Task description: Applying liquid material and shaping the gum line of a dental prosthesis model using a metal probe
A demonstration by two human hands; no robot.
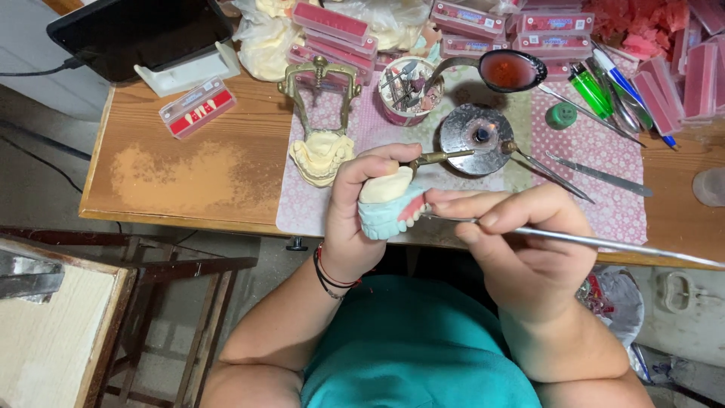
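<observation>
The left hand (355, 219) has its fingers wrapped around a dental cast (387, 208), pale blue below and cream above with pink wax and teeth at the seam, held just over the near edge of the bench (189, 177). The right hand (529, 242) has its fingers closed in a pen grip on a thin metal tool (604, 243); the tip meets the pink part of the cast and the handle runs off to the right.

Beyond the hands lies a patterned mat (604, 189). On it, left of the cast, stands a brass articulator (321, 91) with a cream plaster model (321, 155) at its foot. Behind the cast sits a round metal burner (476, 136), with steel instruments (596, 172) lying to its right. Further back are a cup of burs (408, 91), a spoon (510, 69) holding red wax, a green lighter (589, 91) and a green cap (561, 115).

A red tooth card (196, 107) lies on bare wood to the left. At the far edge are stacked pink boxes (483, 19), plastic bags (264, 38) and a dark tablet (136, 30) on a white stand.
</observation>
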